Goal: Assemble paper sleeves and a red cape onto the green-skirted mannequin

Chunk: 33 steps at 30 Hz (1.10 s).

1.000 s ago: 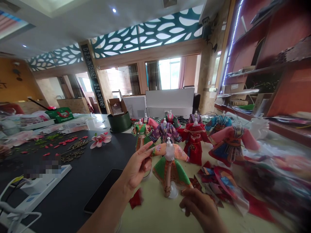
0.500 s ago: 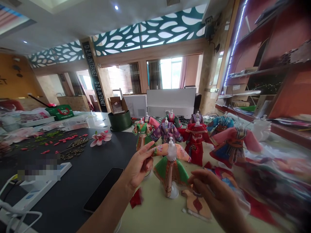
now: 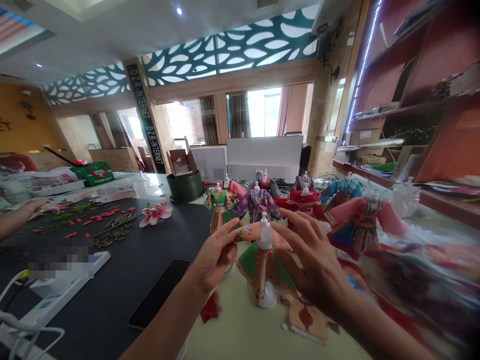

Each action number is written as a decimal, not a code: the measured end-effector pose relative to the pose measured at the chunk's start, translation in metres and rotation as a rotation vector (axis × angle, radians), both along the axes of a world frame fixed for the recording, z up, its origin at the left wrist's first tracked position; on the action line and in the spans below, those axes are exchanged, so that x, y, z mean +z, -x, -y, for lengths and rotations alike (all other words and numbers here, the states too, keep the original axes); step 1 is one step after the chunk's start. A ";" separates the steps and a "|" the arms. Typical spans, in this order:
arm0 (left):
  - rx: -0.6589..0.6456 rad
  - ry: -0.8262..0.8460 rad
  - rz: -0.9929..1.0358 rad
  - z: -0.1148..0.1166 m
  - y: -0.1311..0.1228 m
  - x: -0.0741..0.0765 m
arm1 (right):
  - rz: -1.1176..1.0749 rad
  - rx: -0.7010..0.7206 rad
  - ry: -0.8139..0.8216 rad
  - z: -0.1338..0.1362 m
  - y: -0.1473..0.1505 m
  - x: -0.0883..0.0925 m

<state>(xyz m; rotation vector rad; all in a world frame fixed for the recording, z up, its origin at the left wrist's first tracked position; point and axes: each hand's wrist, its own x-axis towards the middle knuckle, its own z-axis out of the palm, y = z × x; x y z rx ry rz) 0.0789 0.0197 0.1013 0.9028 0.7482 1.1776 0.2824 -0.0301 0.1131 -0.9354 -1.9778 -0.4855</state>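
Note:
A miniature dress [image 3: 248, 257] with a green skirt and peach flowered sleeves hangs on a small white mannequin stand [image 3: 266, 232] before me. My left hand [image 3: 215, 255] is closed, pinching the end of its left sleeve between thumb and fingers. Over the other sleeve hovers my right hand [image 3: 313, 252], its fingers stretched and apart; whether the fingertips touch the cloth I cannot tell. Below lies a flat peach cloth piece [image 3: 305, 316] with a dark red motif, and a red scrap [image 3: 210, 306] rests left of the stand.
Several dressed mannequins stand close behind, among them a purple one [image 3: 258, 202] and a pink-and-blue one [image 3: 360, 220]. A phone [image 3: 160, 292], a power strip [image 3: 71, 285] and a pink flower [image 3: 155, 215] are at left. Another person's hand [image 3: 32, 207] reaches in at the far left.
My right hand has risen from beside the skirt to the right sleeve, with its fingers now spread. My left hand keeps its pinch. Another person's hand has appeared at the far left.

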 end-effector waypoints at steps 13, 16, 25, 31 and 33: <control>-0.007 0.001 0.017 0.002 0.002 0.002 | 0.245 -0.099 -0.008 -0.017 0.015 0.010; -0.007 0.000 0.022 0.002 0.001 0.003 | 0.266 -0.111 -0.003 -0.019 0.017 0.009; -0.007 0.037 0.056 0.003 0.001 -0.001 | 0.281 -0.132 0.010 -0.023 0.019 0.011; -0.030 0.092 0.139 0.008 -0.002 -0.003 | 0.289 -0.128 -0.012 -0.023 0.019 0.010; -0.044 0.118 0.179 0.008 -0.001 -0.004 | 0.275 -0.129 0.004 -0.024 0.019 0.009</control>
